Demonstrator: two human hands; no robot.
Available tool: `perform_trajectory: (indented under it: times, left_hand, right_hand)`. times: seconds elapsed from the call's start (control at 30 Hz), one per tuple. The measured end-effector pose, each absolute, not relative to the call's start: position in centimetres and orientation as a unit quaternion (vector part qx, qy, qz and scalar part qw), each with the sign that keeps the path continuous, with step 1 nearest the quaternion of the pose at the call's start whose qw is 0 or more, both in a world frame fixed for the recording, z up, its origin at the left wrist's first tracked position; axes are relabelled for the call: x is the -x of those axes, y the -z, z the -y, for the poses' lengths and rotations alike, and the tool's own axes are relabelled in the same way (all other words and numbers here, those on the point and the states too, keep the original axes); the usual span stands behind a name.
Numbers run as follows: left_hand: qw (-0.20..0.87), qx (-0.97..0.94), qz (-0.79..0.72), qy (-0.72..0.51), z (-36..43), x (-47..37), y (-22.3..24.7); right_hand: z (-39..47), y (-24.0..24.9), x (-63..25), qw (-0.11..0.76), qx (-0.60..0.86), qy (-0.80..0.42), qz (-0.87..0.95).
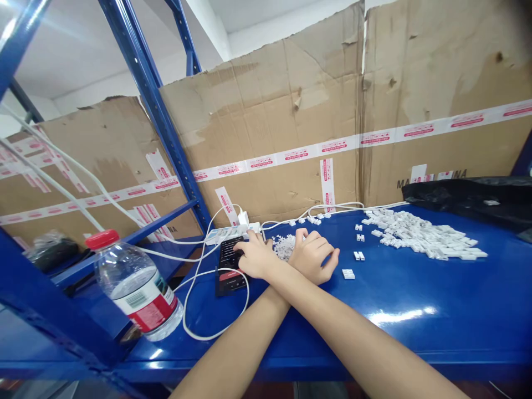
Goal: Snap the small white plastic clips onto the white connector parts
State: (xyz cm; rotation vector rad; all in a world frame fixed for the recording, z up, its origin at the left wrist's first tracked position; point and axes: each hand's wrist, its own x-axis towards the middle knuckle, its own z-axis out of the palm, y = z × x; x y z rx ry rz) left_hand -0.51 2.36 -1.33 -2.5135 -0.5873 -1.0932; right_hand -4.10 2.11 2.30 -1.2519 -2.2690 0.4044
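Note:
My forearms cross, the right one over the left. My right hand (258, 256) is on the left side, its fingers apart, at the right edge of a black phone (231, 259) with a lit screen. A finger reaches over the screen; whether it touches is unclear. My left hand (313, 257) rests on the right with its fingers curled in; what they hold, if anything, is hidden. Between the hands lies a heap of tiny white pieces (284, 247), partly covered by them. Right of my left hand, small white blocks (348, 274) stand in a loose row.
A large pile of white plastic pieces (424, 235) spreads at the right on the blue table (415, 299). A water bottle (141, 293) stands left, beside a looped white cable (193, 332). A power strip (226, 234) lies behind the phone. Cardboard (274, 122) walls the back; black plastic (469, 199) lies far right.

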Motion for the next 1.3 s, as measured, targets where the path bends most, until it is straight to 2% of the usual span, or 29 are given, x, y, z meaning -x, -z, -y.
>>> perform_trajectory:
  times: [0.57, 0.83, 1.3]
  left_hand:
    - [0.163, 0.888, 0.208, 0.376, -2.43, 0.51, 1.24]
    - [0.167, 0.886, 0.208, 0.379, -2.38, 0.49, 1.30]
    - [0.164, 0.886, 0.203, 0.384, -2.45, 0.45, 1.30]
  right_hand:
    - [-2.30, -1.83, 4.15, 0.249, 0.444, -0.144, 0.848]
    - [-2.09, -2.67, 3.93, 0.311, 0.468, -0.101, 0.821]
    - [-2.12, -2.64, 3.91, 0.303, 0.480, -0.097, 0.818]
